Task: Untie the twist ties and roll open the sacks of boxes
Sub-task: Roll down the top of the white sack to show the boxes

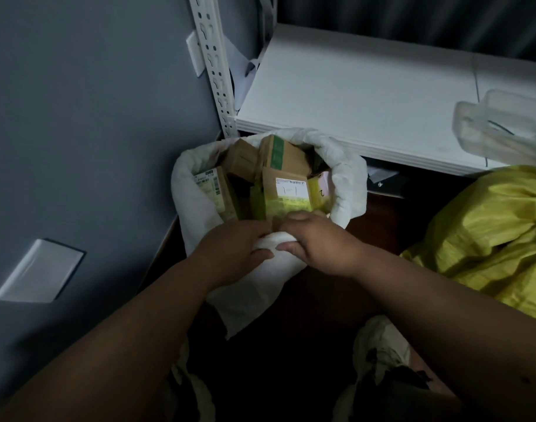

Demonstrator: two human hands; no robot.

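- Several cardboard boxes fill a white sack on the floor by a shelf.
- Left hand and right hand both grip its rolled near rim.
- Yellow sack is cut off at right.

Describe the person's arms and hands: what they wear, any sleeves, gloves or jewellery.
Both forearms are bare up to the frame's edge, with no sleeves showing. The left hand and right hand wear no gloves, and no rings, watch or bracelet can be seen in the dim light.

Dim room: grey wall, white metal shelf, dark floor.
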